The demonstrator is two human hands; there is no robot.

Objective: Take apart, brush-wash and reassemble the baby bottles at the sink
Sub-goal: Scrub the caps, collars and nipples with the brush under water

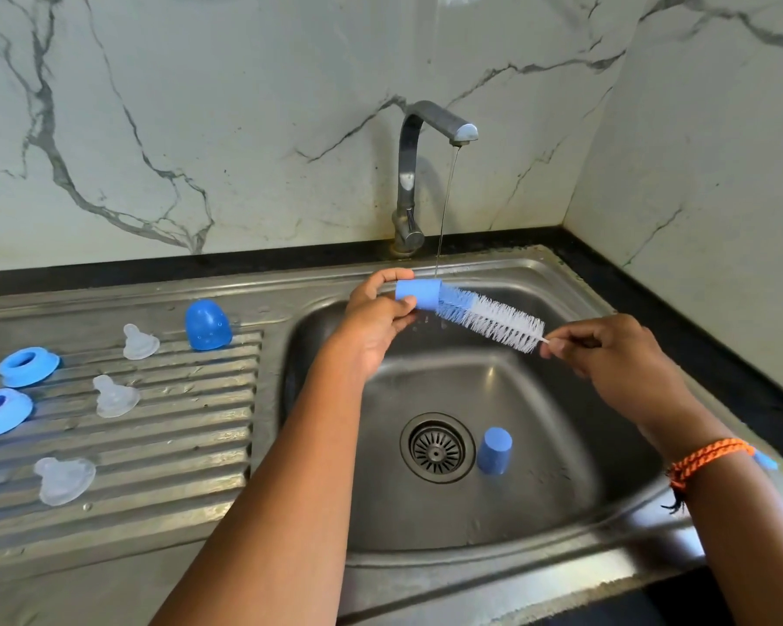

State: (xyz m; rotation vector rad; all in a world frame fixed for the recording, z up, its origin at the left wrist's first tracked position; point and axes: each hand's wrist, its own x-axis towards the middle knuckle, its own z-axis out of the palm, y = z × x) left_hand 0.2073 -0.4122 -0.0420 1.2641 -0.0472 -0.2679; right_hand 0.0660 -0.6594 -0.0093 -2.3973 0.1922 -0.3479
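My left hand [376, 316] grips a small blue bottle cap [417, 295] on its side, over the sink basin [539, 422] and under a thin stream of water from the tap [411, 173]. My right hand [606, 350] pinches the stem of a blue-and-white bottle brush [489, 319], whose bristled tip sits inside the cap's mouth. A second blue cap [494, 450] stands mouth-down in the basin beside the drain [437, 447].
The ribbed drainboard [191, 426] on the left carries a blue dome cap [208, 325], two blue screw rings [28, 365] [0, 411] and three clear teats [140, 342] [115, 396] [63, 480]. Marble walls enclose the back and right. An orange thread band circles my right wrist.
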